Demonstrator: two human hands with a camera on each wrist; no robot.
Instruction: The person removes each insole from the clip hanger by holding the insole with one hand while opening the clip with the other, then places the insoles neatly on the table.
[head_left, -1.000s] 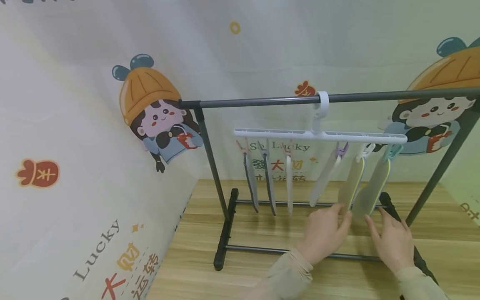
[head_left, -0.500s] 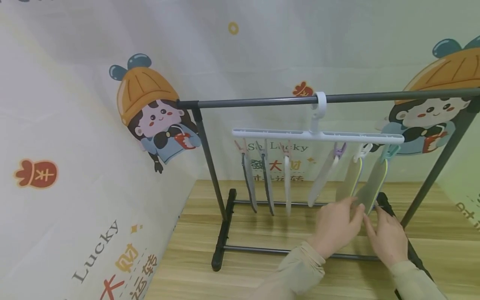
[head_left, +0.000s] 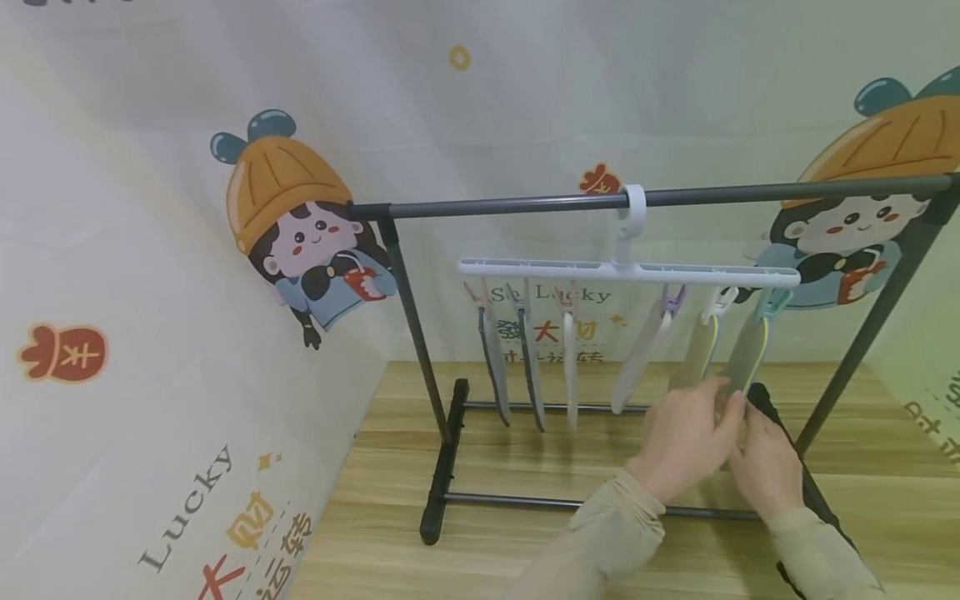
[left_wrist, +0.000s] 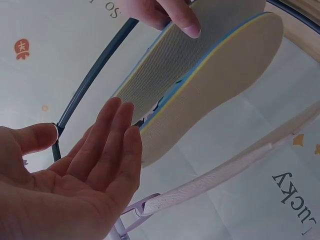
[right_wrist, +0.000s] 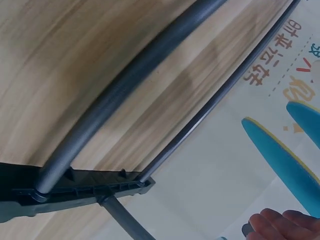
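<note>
Since the earlier frame, the left hand (head_left: 684,435) has shifted toward the right hand (head_left: 767,467), and we now see the two nearly meeting. The left fingers are straight and slightly apart, overlapping the end insole (head_left: 752,354) and the next insole (head_left: 699,350) in our view; we cannot tell whether their tips touch either one. The right thumb lies on the gray face of the end insole, the other right fingers on its blue side, so we see it pinched between them. Above the fingers, a teal clip (head_left: 774,302) and a white clip (head_left: 721,303) carry these two. Left of the fingers, we find a pale insole (head_left: 639,367) on a purple clip (head_left: 672,302). Well above them runs a white hanger (head_left: 555,269), hooked on a dark rack (head_left: 510,204).
</note>
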